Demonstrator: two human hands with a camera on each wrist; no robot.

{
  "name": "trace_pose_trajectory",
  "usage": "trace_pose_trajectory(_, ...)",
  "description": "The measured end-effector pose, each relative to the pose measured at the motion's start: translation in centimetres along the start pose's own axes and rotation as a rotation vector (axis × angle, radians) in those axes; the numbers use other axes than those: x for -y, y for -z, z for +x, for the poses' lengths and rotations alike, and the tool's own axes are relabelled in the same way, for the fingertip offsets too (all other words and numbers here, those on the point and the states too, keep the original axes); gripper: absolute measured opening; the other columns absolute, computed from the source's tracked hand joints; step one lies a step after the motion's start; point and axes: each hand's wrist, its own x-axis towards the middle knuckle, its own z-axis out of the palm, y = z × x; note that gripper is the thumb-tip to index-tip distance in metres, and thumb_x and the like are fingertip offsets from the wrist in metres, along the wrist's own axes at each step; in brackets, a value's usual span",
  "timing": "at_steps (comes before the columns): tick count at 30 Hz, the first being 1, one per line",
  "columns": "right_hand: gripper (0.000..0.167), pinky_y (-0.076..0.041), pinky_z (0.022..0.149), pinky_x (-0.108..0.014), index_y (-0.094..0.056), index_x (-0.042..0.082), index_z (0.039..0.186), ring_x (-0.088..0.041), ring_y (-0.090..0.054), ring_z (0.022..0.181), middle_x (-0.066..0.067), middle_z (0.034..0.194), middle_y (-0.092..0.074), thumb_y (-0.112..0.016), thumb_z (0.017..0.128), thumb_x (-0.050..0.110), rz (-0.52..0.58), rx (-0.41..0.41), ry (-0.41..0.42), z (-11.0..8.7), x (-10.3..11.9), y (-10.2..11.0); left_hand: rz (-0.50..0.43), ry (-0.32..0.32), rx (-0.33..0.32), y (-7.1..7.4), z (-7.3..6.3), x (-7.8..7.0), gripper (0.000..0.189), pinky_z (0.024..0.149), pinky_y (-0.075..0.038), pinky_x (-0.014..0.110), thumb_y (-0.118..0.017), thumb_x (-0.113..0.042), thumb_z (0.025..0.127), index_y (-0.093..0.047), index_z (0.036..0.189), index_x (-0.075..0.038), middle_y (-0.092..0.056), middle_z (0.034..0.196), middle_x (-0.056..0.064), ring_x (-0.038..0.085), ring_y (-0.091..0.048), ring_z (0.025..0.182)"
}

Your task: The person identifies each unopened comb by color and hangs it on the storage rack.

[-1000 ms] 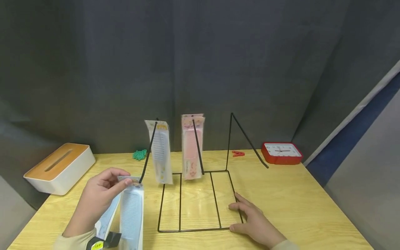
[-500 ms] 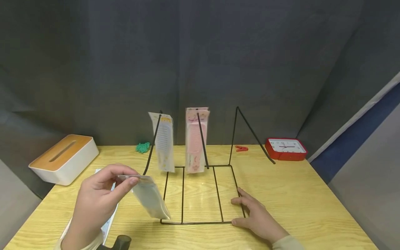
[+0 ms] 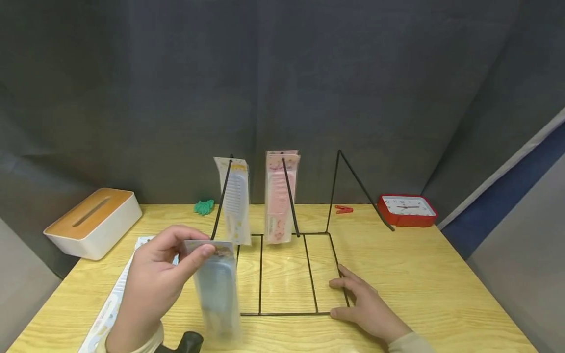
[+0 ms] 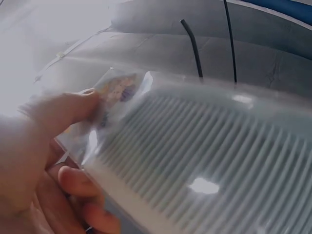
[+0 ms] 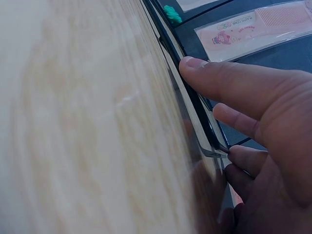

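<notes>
My left hand (image 3: 154,279) pinches the top edge of a blue comb in a clear package (image 3: 217,289) between thumb and fingers. The package hangs down in front of the left hook of a black wire rack (image 3: 289,314); whether the hook tip passes through its hole cannot be seen. In the left wrist view the comb's teeth (image 4: 195,146) fill much of the picture. At the rack's front right corner rests my right hand (image 3: 364,306), thumb and fingers spread against the bars. A packaged bluish comb (image 3: 235,201) hangs on the left hook, pink packaged combs (image 3: 279,201) on the middle one.
Another packaged comb (image 3: 110,309) lies on the table, partly behind my left hand. A tissue box (image 3: 94,223) stands left, a green bundle (image 3: 204,207) and red clip (image 3: 344,209) behind, a red clock (image 3: 407,211) right. The right hook (image 3: 359,184) holds nothing.
The left hand lifted the comb package off beside the other, swung it, and brought it rightward to the left hook's tip. The right hand stays at the rack's corner. The head view shifted slightly.
</notes>
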Motion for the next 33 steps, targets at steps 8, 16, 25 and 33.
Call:
trace_pose_trajectory(8,0.057,-0.021,0.111,-0.069,-0.065,0.024,0.126,-0.047,-0.021,0.147,-0.011,0.164,-0.026,-0.087,0.076,0.039,0.007,0.001,-0.009,0.0,0.0,0.0,-0.157,0.049,0.065,0.4,0.3,1.2,0.019,0.060,-0.046,0.024,-0.072,0.010,0.086,-0.071,0.098,-0.005,-0.071,0.091,-0.001,0.010,-0.056,0.069)
trace_pose_trajectory(16,0.056,-0.021,0.113,-0.068,-0.066,0.023,0.125,-0.046,-0.020,0.148,-0.011,0.164,-0.026,-0.087,0.076,0.036,0.007,-0.004,-0.016,0.0,0.1,0.0,-0.338,0.079,0.169,0.8,0.5,2.3,0.021,0.073,-0.053,0.024,-0.062,0.012,0.092,-0.069,0.106,-0.002,-0.072,0.095,0.005,0.012,-0.064,0.079)
trace_pose_trajectory(25,0.056,-0.021,0.113,-0.068,-0.065,0.021,0.126,-0.046,-0.021,0.148,-0.011,0.164,-0.026,-0.087,0.077,0.034,-0.002,-0.005,-0.006,0.0,0.3,0.1,-0.211,0.066,0.081,0.2,0.2,1.1,0.019,0.066,-0.047,0.026,-0.068,0.013,0.088,-0.069,0.098,-0.004,-0.067,0.085,0.003,0.014,-0.057,0.072)
trace_pose_trajectory(33,0.055,-0.019,0.112,-0.069,-0.065,0.023,0.126,-0.047,-0.020,0.148,-0.010,0.164,-0.026,-0.087,0.077,0.035,-0.003,-0.003,-0.014,0.0,0.3,0.0,-0.189,-0.014,0.008,-0.4,0.1,0.5,0.014,0.063,-0.040,0.028,-0.072,0.010,0.086,-0.069,0.093,-0.001,-0.069,0.086,0.002,0.014,-0.054,0.073)
